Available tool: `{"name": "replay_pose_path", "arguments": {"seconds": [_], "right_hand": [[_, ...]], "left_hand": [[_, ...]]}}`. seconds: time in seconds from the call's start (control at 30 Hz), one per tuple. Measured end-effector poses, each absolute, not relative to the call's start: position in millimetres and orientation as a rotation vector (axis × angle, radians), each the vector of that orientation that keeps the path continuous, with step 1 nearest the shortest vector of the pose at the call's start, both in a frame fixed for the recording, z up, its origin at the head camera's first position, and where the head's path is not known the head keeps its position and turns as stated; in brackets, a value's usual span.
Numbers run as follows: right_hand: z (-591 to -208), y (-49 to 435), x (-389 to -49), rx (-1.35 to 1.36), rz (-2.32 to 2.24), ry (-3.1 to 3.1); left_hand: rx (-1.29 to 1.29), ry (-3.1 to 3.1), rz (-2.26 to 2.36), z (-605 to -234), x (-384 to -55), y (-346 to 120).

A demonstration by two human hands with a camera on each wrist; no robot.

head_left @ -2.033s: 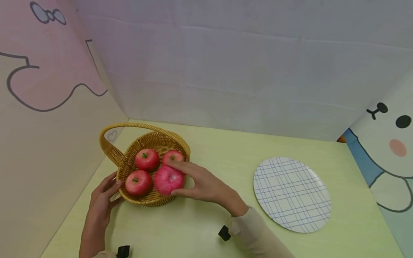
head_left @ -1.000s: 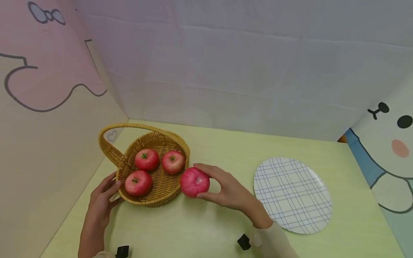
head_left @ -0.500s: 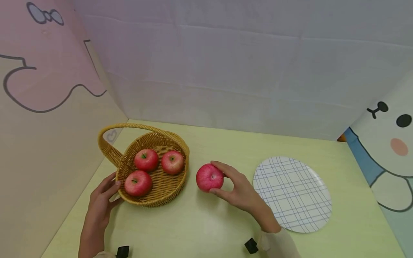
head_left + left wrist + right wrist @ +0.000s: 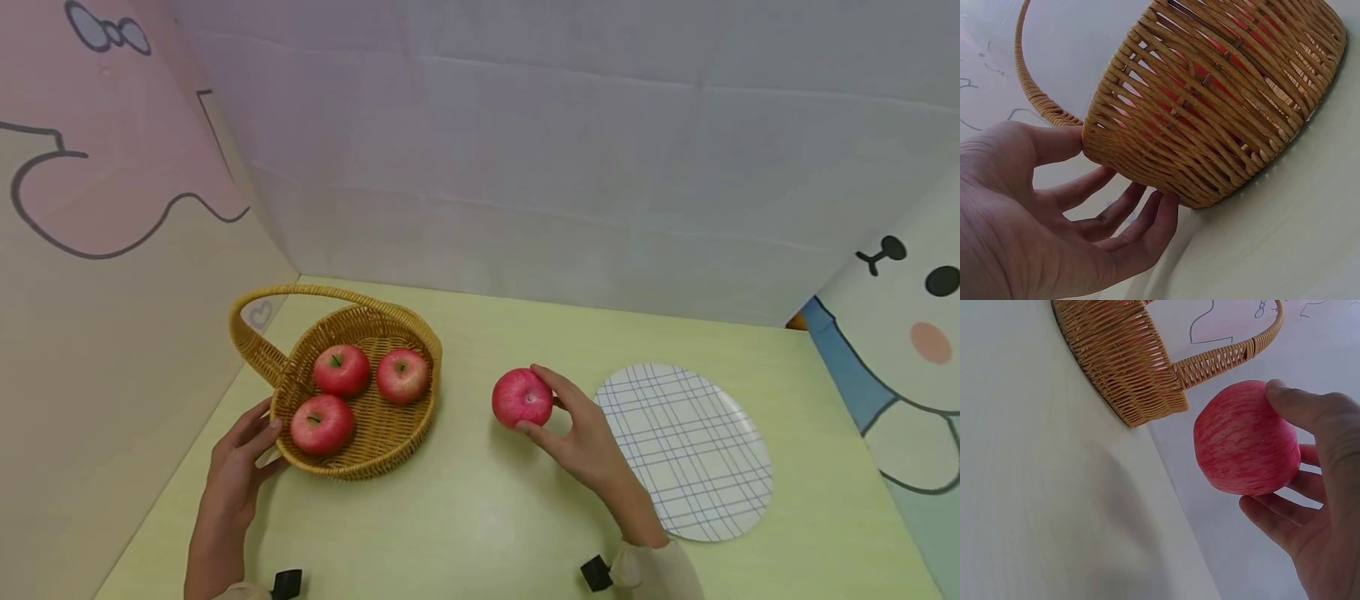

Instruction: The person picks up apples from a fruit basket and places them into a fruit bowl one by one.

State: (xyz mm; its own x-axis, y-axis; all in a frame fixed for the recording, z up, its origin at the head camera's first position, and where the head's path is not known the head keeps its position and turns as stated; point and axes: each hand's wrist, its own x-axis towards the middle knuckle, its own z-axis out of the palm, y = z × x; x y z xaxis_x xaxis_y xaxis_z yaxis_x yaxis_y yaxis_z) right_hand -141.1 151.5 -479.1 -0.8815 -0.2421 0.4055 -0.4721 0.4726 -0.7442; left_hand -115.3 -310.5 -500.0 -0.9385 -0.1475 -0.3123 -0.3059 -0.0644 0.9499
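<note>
Aloft, red apple in right fingers, left fingers gripping basket.

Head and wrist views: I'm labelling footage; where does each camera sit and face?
Head: worn on the head, facing forward and down at basket, plate, left hand and right hand.
Left wrist: on that wrist, facing the basket's side; the left hand shows.
Right wrist: on that wrist, facing the held apple, basket beyond; the right hand shows.
Head and right wrist share the basket and held apple.
</note>
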Motion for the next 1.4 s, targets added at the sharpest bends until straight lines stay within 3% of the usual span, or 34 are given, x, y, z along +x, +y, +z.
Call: {"name": "replay_pose_path", "arguments": {"seconds": [0.53, 1.4], "right_hand": [[-494, 169, -147, 0.328, 1.239, -2.319], [-491, 202, -145, -0.398, 1.182, -2.078]], "left_hand": [[-0.53, 2.095, 2.15, -496, -116, -306], [-0.528, 2.111, 2.141, -498, -115, -305]]}}
